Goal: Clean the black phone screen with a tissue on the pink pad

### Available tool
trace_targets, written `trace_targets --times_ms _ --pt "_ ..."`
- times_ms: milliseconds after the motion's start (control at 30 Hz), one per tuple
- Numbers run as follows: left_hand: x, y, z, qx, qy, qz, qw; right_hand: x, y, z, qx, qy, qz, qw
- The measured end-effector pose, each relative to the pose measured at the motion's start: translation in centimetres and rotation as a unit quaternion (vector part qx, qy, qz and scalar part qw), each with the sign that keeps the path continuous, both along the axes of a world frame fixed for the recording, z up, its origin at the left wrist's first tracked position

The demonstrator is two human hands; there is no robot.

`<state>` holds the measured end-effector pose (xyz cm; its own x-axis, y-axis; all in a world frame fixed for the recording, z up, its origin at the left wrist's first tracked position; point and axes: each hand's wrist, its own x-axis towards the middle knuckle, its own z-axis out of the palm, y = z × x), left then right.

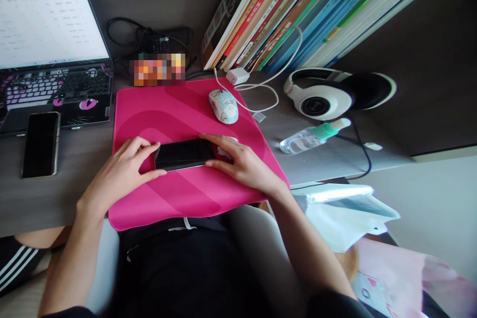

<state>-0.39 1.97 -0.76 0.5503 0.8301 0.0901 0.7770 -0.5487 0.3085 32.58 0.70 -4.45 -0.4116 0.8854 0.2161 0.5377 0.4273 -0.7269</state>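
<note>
A dark-screened smartphone lies face up, lengthwise from left to right, over the pink desk mat. My left hand grips its left end, thumb at the near corner and fingertips at the far one. At the opposite end, my right hand has its thumb on the near edge and its forefinger along the far edge. Something small and white, crumpled like a tissue, shows partly under the right fingers; the hand hides the rest. Beyond that hand sits a patterned computer mouse.
An open laptop and a second phone are to the left. Leaning books line the back. Headphones, a spray bottle and a charger with white cable are right. A white bag hangs below the desk edge.
</note>
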Motion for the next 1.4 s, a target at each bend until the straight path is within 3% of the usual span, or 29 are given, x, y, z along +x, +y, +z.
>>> trace_targets --times_ms 967,1400 --pt "0.13 0.10 -0.25 -0.006 -0.015 0.003 1.000 -0.08 -0.09 0.45 0.001 -0.006 -0.001 1.000" --pt "0.31 -0.09 -0.05 -0.011 -0.010 -0.001 1.000 -0.30 -0.17 0.31 0.044 -0.035 0.014 0.998"
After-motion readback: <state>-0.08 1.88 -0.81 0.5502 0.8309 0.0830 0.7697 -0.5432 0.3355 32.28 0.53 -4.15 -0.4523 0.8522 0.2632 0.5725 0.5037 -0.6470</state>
